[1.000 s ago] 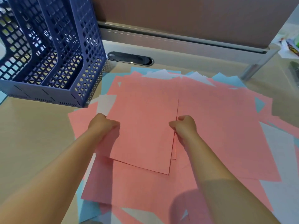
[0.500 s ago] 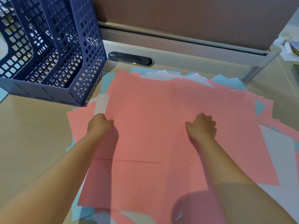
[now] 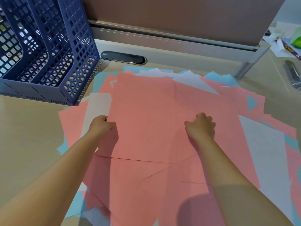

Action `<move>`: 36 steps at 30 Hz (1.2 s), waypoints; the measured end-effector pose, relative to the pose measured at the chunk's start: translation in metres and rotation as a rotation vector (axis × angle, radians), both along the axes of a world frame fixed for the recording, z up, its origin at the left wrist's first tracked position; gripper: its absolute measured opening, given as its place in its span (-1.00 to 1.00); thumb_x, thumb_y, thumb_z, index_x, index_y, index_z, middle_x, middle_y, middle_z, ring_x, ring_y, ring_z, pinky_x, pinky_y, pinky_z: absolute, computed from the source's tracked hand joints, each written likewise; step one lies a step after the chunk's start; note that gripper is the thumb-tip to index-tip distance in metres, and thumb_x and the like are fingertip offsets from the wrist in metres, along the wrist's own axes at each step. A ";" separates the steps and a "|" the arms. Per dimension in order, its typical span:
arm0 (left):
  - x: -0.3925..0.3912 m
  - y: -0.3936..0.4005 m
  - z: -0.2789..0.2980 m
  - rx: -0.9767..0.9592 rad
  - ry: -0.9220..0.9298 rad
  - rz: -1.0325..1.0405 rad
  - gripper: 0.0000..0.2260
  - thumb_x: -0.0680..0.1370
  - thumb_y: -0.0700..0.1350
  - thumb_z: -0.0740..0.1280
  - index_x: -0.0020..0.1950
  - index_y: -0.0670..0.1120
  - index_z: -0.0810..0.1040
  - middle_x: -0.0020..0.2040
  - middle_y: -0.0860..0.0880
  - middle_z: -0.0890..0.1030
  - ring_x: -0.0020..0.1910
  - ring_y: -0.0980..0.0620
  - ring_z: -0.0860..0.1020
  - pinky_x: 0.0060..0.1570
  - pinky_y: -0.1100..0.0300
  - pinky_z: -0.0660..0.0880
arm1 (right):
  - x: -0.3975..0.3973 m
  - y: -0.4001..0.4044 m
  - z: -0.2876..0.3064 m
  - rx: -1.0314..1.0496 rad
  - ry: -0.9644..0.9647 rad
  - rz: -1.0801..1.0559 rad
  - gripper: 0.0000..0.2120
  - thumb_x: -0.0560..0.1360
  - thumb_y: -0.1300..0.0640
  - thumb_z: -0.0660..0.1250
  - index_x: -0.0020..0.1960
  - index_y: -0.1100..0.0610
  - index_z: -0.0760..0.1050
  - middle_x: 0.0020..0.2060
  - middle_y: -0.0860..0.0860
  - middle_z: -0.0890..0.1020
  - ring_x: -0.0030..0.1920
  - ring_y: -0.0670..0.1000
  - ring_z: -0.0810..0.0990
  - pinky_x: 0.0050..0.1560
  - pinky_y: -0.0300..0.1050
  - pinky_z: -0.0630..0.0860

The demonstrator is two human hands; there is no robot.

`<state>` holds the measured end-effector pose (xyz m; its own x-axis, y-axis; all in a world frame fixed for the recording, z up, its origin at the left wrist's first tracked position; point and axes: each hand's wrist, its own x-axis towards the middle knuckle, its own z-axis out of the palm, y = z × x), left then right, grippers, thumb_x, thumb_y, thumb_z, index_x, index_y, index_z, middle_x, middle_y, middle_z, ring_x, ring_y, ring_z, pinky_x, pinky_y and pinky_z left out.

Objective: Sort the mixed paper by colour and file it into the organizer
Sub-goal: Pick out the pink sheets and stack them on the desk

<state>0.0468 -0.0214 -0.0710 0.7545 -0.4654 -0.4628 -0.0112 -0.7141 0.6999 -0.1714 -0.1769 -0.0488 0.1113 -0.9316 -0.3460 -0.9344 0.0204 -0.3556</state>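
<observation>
A loose heap of pink, white and light-blue sheets covers the desk, with pink sheets (image 3: 143, 115) lying on top. My left hand (image 3: 101, 125) pinches the left edge of the top pink sheet. My right hand (image 3: 201, 127) is closed on pink paper near that sheet's right side. A white sheet (image 3: 97, 108) shows just left of my left hand. Blue sheet corners (image 3: 218, 77) stick out at the far edge. The blue mesh organizer (image 3: 48, 62) stands at the far left; its slots look empty from here.
A black oval cable port (image 3: 123, 57) sits in the desk behind the heap. A partition panel (image 3: 179, 17) closes the back, with a metal leg (image 3: 246, 66) at the right. Crumpled papers (image 3: 283, 41) and a dark object (image 3: 293, 75) lie far right.
My hands have moved apart: the right hand has slid rightward across the pink sheets, and the left hand has stayed on the left edge. The top pink sheets now lie spread side by side.
</observation>
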 end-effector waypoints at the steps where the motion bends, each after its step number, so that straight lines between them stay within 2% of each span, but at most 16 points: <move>1: -0.001 0.001 0.000 -0.006 0.021 0.000 -0.69 0.50 -0.29 0.27 -0.37 -0.12 0.22 -0.38 -0.08 0.28 -0.39 -0.01 0.25 -0.38 0.20 0.17 | 0.002 0.001 0.000 0.030 -0.045 -0.003 -0.56 0.48 0.10 0.24 0.30 0.24 0.29 0.25 0.18 0.33 0.26 0.23 0.35 0.21 0.03 0.38; 5: -0.008 0.003 -0.001 -0.033 0.053 0.011 -0.70 0.50 -0.29 0.29 -0.34 -0.12 0.22 -0.36 -0.09 0.28 -0.34 -0.02 0.28 -0.35 0.19 0.20 | 0.010 0.012 -0.001 0.203 -0.264 0.004 -0.62 0.46 0.17 0.26 0.24 0.24 0.32 0.10 0.13 0.44 0.11 0.16 0.48 0.05 -0.03 0.48; 7: -0.009 0.005 -0.001 -0.040 0.030 0.008 -0.68 0.50 -0.29 0.28 -0.37 -0.12 0.21 -0.38 -0.08 0.28 -0.37 -0.03 0.27 -0.37 0.20 0.19 | 0.011 0.016 -0.004 0.217 -0.292 0.054 -0.93 0.47 0.20 0.24 -0.06 0.18 0.40 -0.17 0.05 0.48 -0.10 0.11 0.48 -0.21 -0.14 0.42; 9: -0.008 0.007 0.000 -0.051 -0.008 0.011 -0.66 0.51 -0.28 0.27 -0.39 -0.12 0.20 -0.40 -0.07 0.27 -0.41 -0.02 0.24 -0.39 0.19 0.16 | 0.010 0.019 -0.006 0.173 -0.271 0.101 -0.75 0.51 0.22 0.17 -0.33 0.10 0.26 -0.36 -0.01 0.37 -0.25 0.07 0.39 -0.38 -0.18 0.23; 12: -0.006 0.009 0.004 -0.098 -0.069 0.039 -0.65 0.53 -0.28 0.24 -0.40 -0.12 0.20 -0.41 -0.06 0.26 -0.43 0.01 0.22 -0.42 0.19 0.14 | 0.008 0.026 -0.003 0.142 -0.292 0.123 -0.65 0.54 0.25 0.14 -0.40 0.11 0.18 -0.44 0.00 0.29 -0.41 0.01 0.25 -0.38 -0.14 0.14; 16: -0.002 0.016 0.005 -0.242 0.175 0.064 -0.76 0.53 -0.26 0.27 -0.32 -0.10 0.37 -0.42 -0.02 0.44 -0.43 0.04 0.39 -0.41 0.25 0.30 | 0.017 0.047 0.003 0.228 -0.445 0.106 -0.58 0.55 0.30 0.11 -0.44 0.08 0.13 -0.47 -0.01 0.21 -0.44 -0.02 0.15 -0.40 -0.15 0.06; 18: 0.003 0.024 0.004 -0.236 0.223 0.038 -0.81 0.52 -0.30 0.28 -0.26 -0.08 0.44 -0.35 -0.05 0.51 -0.34 -0.01 0.46 -0.28 0.25 0.39 | 0.023 0.058 0.002 0.251 -0.506 0.090 -0.59 0.55 0.29 0.10 -0.44 0.08 0.15 -0.47 -0.02 0.22 -0.42 -0.01 0.18 -0.38 -0.16 0.09; 20: 0.009 0.031 0.005 -0.205 0.149 0.046 -0.86 0.51 -0.32 0.27 -0.20 -0.13 0.45 -0.22 -0.11 0.52 -0.14 -0.06 0.46 -0.09 0.15 0.38 | 0.026 0.065 0.002 0.122 -0.429 0.110 -0.71 0.56 0.19 0.12 -0.34 0.08 0.37 -0.39 0.00 0.41 -0.31 0.05 0.38 -0.27 -0.11 0.29; 21: 0.011 0.034 0.007 -0.209 0.113 0.054 -0.91 0.51 -0.33 0.27 -0.14 -0.15 0.46 -0.16 -0.12 0.52 -0.09 -0.07 0.45 -0.06 0.14 0.37 | 0.026 0.067 0.002 0.034 -0.335 0.115 -0.83 0.55 0.13 0.16 -0.15 0.09 0.49 -0.22 0.02 0.52 -0.14 0.08 0.49 -0.13 -0.08 0.40; 22: 0.013 0.036 0.009 -0.218 0.088 0.059 -0.91 0.51 -0.33 0.27 -0.08 -0.16 0.47 -0.11 -0.14 0.52 -0.08 -0.07 0.46 -0.05 0.13 0.37 | 0.024 0.068 0.001 -0.032 -0.199 0.118 -0.80 0.54 0.06 0.21 0.09 0.10 0.50 0.02 0.06 0.54 0.07 0.12 0.49 0.04 -0.05 0.42; 23: 0.015 0.038 0.011 -0.234 0.072 0.066 -0.90 0.51 -0.33 0.27 -0.03 -0.16 0.47 -0.08 -0.14 0.51 -0.08 -0.07 0.46 -0.06 0.13 0.37 | 0.022 0.068 0.000 -0.044 -0.046 0.129 -0.61 0.51 -0.01 0.25 0.28 0.13 0.39 0.22 0.10 0.45 0.24 0.15 0.41 0.18 -0.02 0.38; 25: 0.020 0.042 0.013 -0.265 0.048 0.083 -0.89 0.51 -0.32 0.26 -0.03 -0.14 0.46 -0.09 -0.14 0.51 -0.09 -0.06 0.45 -0.07 0.13 0.37 | 0.019 0.072 -0.002 0.043 0.114 0.140 -0.30 0.46 -0.14 0.30 0.44 0.20 0.16 0.43 0.18 0.20 0.44 0.19 0.17 0.38 0.03 0.24; 27: 0.022 0.045 0.014 -0.249 0.020 0.076 -0.92 0.52 -0.30 0.24 -0.11 -0.13 0.45 -0.19 -0.13 0.49 -0.12 -0.06 0.43 -0.12 0.15 0.37 | 0.021 0.077 -0.003 0.102 0.138 0.150 -0.23 0.46 -0.14 0.30 0.46 0.25 0.07 0.49 0.22 0.05 0.50 0.21 0.02 0.47 0.04 0.12; 32: 0.028 0.052 0.009 -0.186 -0.066 0.034 -0.93 0.51 -0.29 0.20 -0.15 -0.18 0.44 -0.29 -0.11 0.40 -0.24 -0.05 0.32 -0.38 0.18 0.23 | 0.031 0.082 0.004 0.075 0.143 0.162 -0.61 0.51 0.18 0.19 0.30 0.30 0.33 0.40 0.26 0.28 0.39 0.22 0.28 0.23 -0.02 0.38; 34: 0.034 0.053 0.010 -0.155 -0.098 0.026 -0.85 0.49 -0.30 0.19 -0.28 -0.16 0.41 -0.37 -0.08 0.36 -0.31 -0.06 0.30 -0.39 0.18 0.21 | 0.030 0.082 0.009 0.016 0.150 0.145 -0.72 0.52 0.27 0.14 0.19 0.30 0.44 0.23 0.23 0.48 0.19 0.20 0.48 -0.05 -0.11 0.42; 36: 0.041 0.055 0.014 -0.137 -0.085 0.019 -0.76 0.49 -0.33 0.18 -0.37 -0.12 0.35 -0.41 -0.06 0.35 -0.37 -0.06 0.28 -0.40 0.19 0.22 | 0.031 0.082 0.013 -0.030 0.111 0.112 -0.78 0.52 0.29 0.12 0.08 0.29 0.48 0.02 0.18 0.56 -0.04 0.16 0.51 -0.20 -0.17 0.34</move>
